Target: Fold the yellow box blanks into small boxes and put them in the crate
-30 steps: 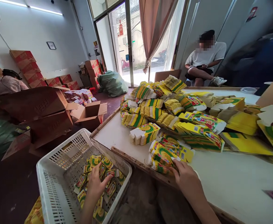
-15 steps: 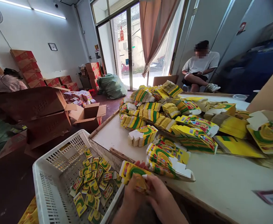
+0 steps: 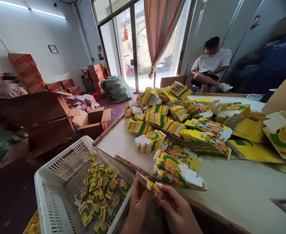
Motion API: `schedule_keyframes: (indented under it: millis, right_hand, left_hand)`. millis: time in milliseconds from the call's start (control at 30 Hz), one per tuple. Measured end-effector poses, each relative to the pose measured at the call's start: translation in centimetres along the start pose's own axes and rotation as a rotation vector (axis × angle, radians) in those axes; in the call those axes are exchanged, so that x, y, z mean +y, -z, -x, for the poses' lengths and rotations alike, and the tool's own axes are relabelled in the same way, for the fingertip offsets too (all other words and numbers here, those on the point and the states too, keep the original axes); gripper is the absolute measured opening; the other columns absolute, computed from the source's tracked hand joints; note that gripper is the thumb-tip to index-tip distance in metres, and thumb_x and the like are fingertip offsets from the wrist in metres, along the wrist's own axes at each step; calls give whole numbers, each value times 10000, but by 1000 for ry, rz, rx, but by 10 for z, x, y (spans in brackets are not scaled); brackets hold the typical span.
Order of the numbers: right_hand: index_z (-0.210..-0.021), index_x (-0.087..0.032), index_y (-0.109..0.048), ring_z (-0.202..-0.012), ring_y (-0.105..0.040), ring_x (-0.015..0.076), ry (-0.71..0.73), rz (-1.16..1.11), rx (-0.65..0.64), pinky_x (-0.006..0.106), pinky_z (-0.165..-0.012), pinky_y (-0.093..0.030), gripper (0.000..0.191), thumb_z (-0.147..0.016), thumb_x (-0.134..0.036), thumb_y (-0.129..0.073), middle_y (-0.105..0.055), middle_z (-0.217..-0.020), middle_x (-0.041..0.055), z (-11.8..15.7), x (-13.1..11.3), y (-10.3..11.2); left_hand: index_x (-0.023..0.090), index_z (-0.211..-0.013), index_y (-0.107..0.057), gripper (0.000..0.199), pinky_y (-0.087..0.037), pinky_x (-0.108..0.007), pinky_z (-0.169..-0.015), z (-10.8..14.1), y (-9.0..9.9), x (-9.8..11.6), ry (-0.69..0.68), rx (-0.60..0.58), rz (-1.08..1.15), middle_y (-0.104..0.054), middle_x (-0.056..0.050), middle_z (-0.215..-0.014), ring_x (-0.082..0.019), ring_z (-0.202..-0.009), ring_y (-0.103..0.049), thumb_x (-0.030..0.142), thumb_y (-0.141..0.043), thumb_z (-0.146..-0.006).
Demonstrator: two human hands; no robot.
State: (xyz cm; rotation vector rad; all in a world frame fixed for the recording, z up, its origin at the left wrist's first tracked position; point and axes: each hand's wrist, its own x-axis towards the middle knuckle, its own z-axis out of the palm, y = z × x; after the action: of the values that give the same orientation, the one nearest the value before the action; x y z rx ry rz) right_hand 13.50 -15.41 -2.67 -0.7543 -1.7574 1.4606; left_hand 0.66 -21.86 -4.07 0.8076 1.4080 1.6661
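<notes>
L hand (image 3: 138, 205) & R hand (image 3: 179, 208) nr ea. other, both curled in.

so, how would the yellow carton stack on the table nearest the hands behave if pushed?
Probably fans out: the yellow carton stack looks like loose, overlapping pieces. Likely light for its size, since the pieces look like thin, flattened card. Its white flaps stick out, so they'd probably bend first.

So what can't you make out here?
Head view:
Part of the held carton: hidden by the left hand and right hand.
Near end of the crate: cut off by the bottom edge.
Print on the right-edge label: blurred.
Contents of the wall frame: too small.
</notes>
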Motion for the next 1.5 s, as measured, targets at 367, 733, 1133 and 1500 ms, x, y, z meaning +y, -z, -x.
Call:
schedule_keyframes:
  millis: [367, 733, 1133, 1500]
  right_hand:
    - [-1054, -341, -732, -854, -690, 210, 704, 757, -23, 423, -968, -508, 262, -926, -198, -554, -749, -863, 2, -4, -8, 48]
    - [-1486, -231, -374, -1291, -528, 308, -146, -233, 375, 419, -972, -513, 692, -903, -562, -546, -482, -1490, 138, 14, 28, 2]
    - [-1045, -209, -733, -1019, -663, 274, -37, -20, 198, 351, -920, -531, 454, -853, -593, -584, -719, -1062, 111, -1, 11, 2]
    - [-1121, -210, -711, -1089, -641, 298, -273, -438, -172, 424, -999, -477, 521, -815, -627, -645, -715, -1152, 108, 2, -4, 10]
  left_hand:
    - [199, -1502, -359, 1192, -278, -503, -1164, -7, 51, 68, -57, -461, -413, -456, -167, -1508, -380, -1379, -415, 650, -844, -511]
    - [172, -949, -589, 252, -439, -243, -711, 17, 1, 23, -12, -427, -505, -630, 1, -867, -152, -774, -546, 160, -672, -711]
    - [186, -1455, -284, 975, -437, -411, -1046, 24, -14, -2, -13, -250, -527, -526, -147, -1391, -314, -1243, -543, 228, -779, -616]
    - [185, -1505, -113, 949, -515, -410, -905, 16, 7, 3, -74, -288, -593, -634, -132, -1256, -279, -1062, -647, 156, -625, -706]
